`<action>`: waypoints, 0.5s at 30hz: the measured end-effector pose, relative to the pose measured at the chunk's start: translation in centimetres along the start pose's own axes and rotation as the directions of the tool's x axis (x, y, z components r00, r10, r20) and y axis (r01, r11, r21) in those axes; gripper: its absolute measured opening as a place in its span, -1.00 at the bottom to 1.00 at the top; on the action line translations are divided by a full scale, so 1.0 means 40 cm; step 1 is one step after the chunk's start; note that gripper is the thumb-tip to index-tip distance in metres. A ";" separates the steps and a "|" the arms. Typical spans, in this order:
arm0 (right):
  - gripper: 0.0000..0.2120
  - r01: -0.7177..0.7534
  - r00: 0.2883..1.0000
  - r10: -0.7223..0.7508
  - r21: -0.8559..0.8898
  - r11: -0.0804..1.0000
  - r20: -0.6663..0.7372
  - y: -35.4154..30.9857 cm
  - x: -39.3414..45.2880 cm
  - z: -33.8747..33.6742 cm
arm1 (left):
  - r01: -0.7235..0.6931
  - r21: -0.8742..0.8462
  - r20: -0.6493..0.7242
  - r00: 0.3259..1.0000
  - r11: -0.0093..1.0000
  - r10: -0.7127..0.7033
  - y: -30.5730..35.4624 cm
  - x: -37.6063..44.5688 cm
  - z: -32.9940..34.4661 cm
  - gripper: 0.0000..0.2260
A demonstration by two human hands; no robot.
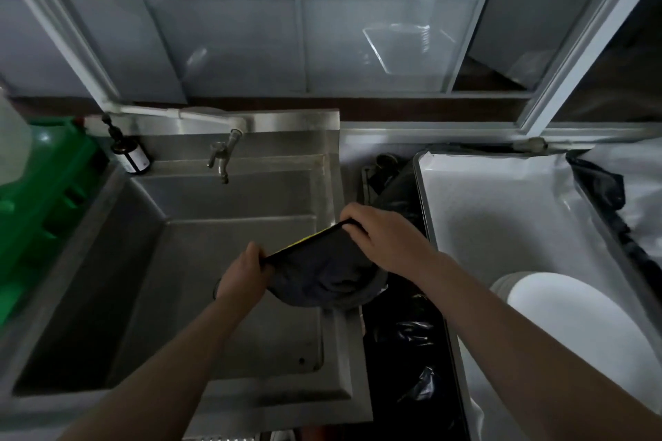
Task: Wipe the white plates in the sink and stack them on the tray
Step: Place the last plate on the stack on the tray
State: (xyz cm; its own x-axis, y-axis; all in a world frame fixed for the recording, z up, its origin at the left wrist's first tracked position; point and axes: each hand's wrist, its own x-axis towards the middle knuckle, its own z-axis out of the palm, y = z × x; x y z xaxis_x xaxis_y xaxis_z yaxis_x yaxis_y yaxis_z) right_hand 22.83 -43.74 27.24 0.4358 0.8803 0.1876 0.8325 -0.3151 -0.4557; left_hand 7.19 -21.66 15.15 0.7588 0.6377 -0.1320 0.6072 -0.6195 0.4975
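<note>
- Left hand: over the sink's right side, fingers curled round the near-left end of a dark cloth's top edge, pinching it tight. Judged purpose: to anchor one corner so the cloth spreads flat.
- Right hand: above the sink's right rim, fingers and thumb pinching the far-right end of the same edge. The two hands pull apart, so the edge runs straight between them.
- Dark cloth: grey-black with a thin yellow stripe along the stretched edge; the rest hangs in a loose belly below the hands. Whether it wraps a plate cannot be told; no white rim shows inside it. Likely being opened out or refolded.
- Sink: steel basin, stepped floor, drain hole at near right. No plate shows in it, which suggests the wiping is near its end or done.
- White plates: a stack on the tray's near end, at the person's right, within reach of the right arm.
- Tray: large, metal-rimmed, lined in white, just beside the sink with a dark gap between; its far part is bare lining.
- Tap: on the back wall, no water seen running.
- Brown pump bottle: on the sink's back-left ledge.
- Green crate: left of the sink.
- Black plastic bag: fills the gap between sink and tray.
</note>
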 end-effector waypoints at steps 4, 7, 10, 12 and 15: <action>-0.90 0.007 0.999 -0.008 -0.011 1.000 -0.041 -0.025 0.020 -0.050 | -0.050 0.011 0.026 0.998 0.999 0.050 -0.015 -0.007 -0.031 -0.82; -0.89 -0.008 0.997 0.008 -0.004 1.000 -0.082 -0.025 0.025 -0.078 | -0.117 0.038 0.062 0.991 0.992 0.114 -0.025 -0.003 -0.072 -0.84; -0.89 -0.006 0.995 0.004 -0.020 1.000 -0.104 -0.017 0.024 -0.108 | -0.148 0.036 -0.005 0.989 0.988 0.148 -0.034 0.011 -0.115 -0.91; -0.88 -0.010 0.993 0.005 -0.036 0.999 -0.120 -0.012 0.024 -0.125 | -0.168 0.052 -0.031 0.985 0.984 0.169 -0.039 0.018 -0.144 -0.91; -0.88 -0.013 0.984 0.000 -0.075 0.997 -0.179 -0.006 0.026 -0.148 | -0.142 0.076 -0.044 0.988 0.987 0.146 -0.046 0.011 -0.181 -0.90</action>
State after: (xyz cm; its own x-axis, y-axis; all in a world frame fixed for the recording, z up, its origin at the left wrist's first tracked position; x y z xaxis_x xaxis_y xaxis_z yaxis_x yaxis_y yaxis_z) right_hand 25.10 -44.83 32.70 0.4900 0.8025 0.3405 0.8498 -0.3525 -0.3919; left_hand 4.70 -16.90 20.39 0.8283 0.5599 -0.0202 0.5090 -0.7370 0.4447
